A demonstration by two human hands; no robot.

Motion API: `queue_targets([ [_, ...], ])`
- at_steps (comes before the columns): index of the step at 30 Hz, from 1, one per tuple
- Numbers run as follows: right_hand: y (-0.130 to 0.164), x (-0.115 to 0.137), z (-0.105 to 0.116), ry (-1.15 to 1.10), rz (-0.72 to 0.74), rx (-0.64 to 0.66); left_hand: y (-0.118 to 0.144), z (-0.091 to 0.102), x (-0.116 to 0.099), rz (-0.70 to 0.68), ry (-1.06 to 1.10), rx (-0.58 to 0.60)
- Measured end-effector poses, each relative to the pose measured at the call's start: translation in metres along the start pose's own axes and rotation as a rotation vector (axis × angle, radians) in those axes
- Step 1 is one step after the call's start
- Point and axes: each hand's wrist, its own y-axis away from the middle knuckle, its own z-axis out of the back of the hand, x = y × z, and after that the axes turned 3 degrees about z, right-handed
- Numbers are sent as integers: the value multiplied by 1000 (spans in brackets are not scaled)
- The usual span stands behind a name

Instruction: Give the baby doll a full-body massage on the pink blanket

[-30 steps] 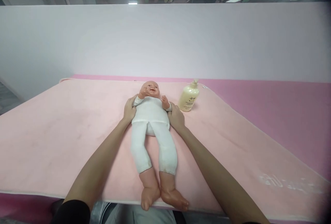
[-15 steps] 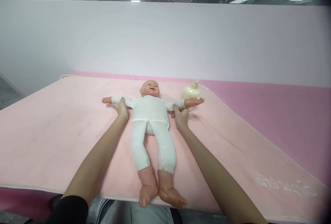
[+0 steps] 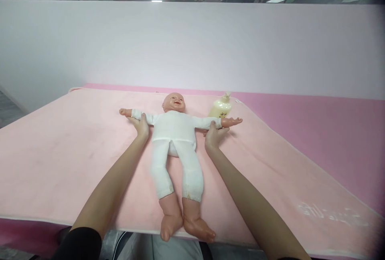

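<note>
Head view first, nearest edge: what lies there?
— Bare plastic feet of a baby doll in a white cloth suit (image 3: 176,148), at the front edge of a pale pink blanket (image 3: 69,160) spread over the pink worktop (image 3: 331,132).
And the hands?
— Left hand (image 3: 140,125) grasps the doll's arm on that side; right hand (image 3: 214,135) grasps the other arm near the wrist. Both doll arms stretch straight out sideways; it lies on its back.
Beyond?
— A cream plastic pump bottle (image 3: 221,107) just behind the right-side arm, then a white wall (image 3: 192,43).
</note>
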Motion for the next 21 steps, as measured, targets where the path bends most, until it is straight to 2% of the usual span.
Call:
queue_targets([
  [2,4,2,-1,116,113,7,7,-2,-10,-20,-71,-23],
  [3,6,4,-1,179,162,30,10,-3,-14,-57,-122,16],
  [5,11,8,-2,340,225,132,14,-5,-20,-195,-243,145],
  [8,19,16,-3,645,345,363,16,-7,-25,-450,-443,303],
  [11,24,19,-6,859,516,483,16,-7,-28,-582,-586,459],
  [13,25,18,-7,931,583,494,15,-7,-29,-599,-621,507],
  [16,24,15,-7,953,600,494,13,-8,-28,-571,-601,535],
  [18,22,14,-5,894,580,488,12,-8,-26,-539,-555,538],
  [21,20,14,-3,665,534,429,10,-7,-23,-487,-450,502],
])
